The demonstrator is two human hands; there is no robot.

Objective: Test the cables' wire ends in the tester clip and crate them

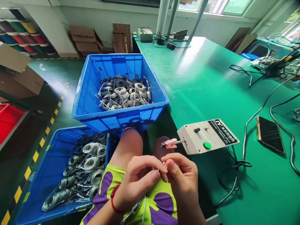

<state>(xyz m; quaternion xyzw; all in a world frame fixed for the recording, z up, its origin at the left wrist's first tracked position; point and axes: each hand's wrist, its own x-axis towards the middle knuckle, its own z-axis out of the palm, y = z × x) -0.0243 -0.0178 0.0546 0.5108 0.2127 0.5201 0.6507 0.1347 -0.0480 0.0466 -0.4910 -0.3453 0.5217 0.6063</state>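
Note:
My left hand (pixel 145 175) and my right hand (pixel 181 176) meet above my lap, fingertips pinched close together. Between them they grip the thin end of a cable, mostly hidden by the fingers. Below my left hand the pale cable (pixel 136 207) hangs down, with a small clear connector on it. Just beyond my right hand, a grey-white machine box (pixel 203 137) with a green button sits at the table's edge. A pink clip (pixel 170 143) is on the shaft that sticks out from it toward my hands.
A blue crate (pixel 119 117) full of coiled cables stands ahead, and a second blue crate (pixel 53 143) of coils lies lower left. On the green table (pixel 187 90) are a phone (pixel 269 134) and loose black cords. Cardboard boxes (pixel 21 75) stand at left.

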